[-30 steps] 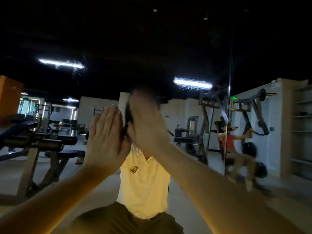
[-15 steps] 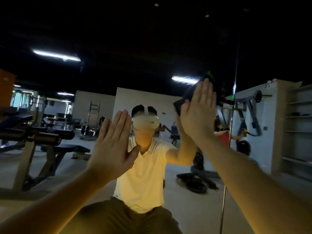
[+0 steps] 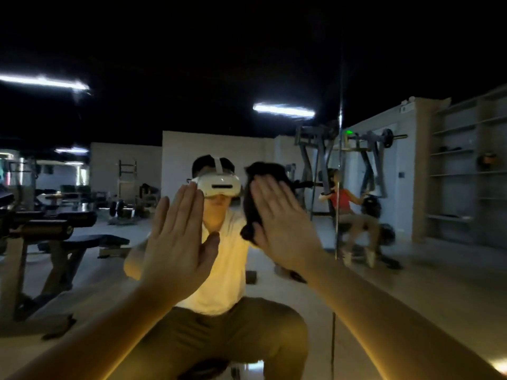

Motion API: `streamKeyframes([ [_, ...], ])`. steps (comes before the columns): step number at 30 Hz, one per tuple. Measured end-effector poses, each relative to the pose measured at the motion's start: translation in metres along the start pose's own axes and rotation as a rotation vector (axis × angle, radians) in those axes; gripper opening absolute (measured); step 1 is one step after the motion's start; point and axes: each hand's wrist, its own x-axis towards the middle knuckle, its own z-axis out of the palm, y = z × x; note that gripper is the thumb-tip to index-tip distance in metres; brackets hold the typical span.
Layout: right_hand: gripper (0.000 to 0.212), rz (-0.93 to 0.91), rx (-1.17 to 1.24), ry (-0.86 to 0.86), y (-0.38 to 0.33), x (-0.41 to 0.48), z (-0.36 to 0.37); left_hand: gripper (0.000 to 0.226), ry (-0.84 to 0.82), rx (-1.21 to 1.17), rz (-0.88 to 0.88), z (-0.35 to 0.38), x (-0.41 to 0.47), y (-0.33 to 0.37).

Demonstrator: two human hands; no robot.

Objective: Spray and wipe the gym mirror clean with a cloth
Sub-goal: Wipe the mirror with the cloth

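The gym mirror (image 3: 115, 275) fills the view and reflects a dim gym and a crouching person in a pale shirt. My right hand (image 3: 282, 223) lies flat with straight fingers and presses a dark cloth (image 3: 253, 193) against the glass near the middle. Most of the cloth is hidden under the palm; its edges show above and left of the fingers. My left hand (image 3: 178, 237) is flat on the mirror just left of it, fingers straight and pointing up, holding nothing. No spray bottle is in view.
A vertical seam (image 3: 339, 165) between mirror panels runs right of my right hand. Reflected in the glass are weight benches (image 3: 55, 237) at the left, a rack machine with a seated person (image 3: 343, 204) at the right, and shelves (image 3: 461, 174).
My right hand slid the cloth from the middle up to the right, then back down and left toward the middle. My left hand stayed flat on the glass.
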Motion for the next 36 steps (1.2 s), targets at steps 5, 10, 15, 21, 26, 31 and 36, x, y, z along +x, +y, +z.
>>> streamKeyframes([
  [5, 0.073, 0.221, -0.067, -0.037, 0.092, -0.005, -0.014, 0.098, -0.025, 0.065, -0.131, 0.023, 0.006, 0.031],
  [10, 0.072, 0.473, 0.028, 0.041, 0.075, 0.007, -0.01, 0.102, -0.026, 0.111, -0.124, 0.023, 0.005, 0.03],
  [15, 0.073, 0.312, 0.141, 0.034, -0.03, -0.035, 0.013, 0.089, -0.051, 0.072, -0.098, 0.013, 0.002, 0.024],
  [21, 0.072, -0.161, 0.055, -0.026, -0.058, -0.074, 0.025, 0.071, -0.043, -0.024, -0.074, 0.006, -0.035, 0.024],
  [26, 0.074, 0.325, 0.013, -0.066, 0.034, -0.074, 0.013, 0.081, -0.137, 0.007, -0.095, 0.012, -0.054, 0.034],
  [31, 0.072, 0.553, 0.057, -0.051, 0.03, -0.066, 0.01, 0.08, -0.165, 0.032, -0.103, 0.012, -0.053, 0.035],
  [36, 0.072, 0.453, 0.193, -0.014, -0.068, -0.059, 0.02, 0.074, -0.152, 0.004, -0.08, 0.003, -0.055, 0.03],
])
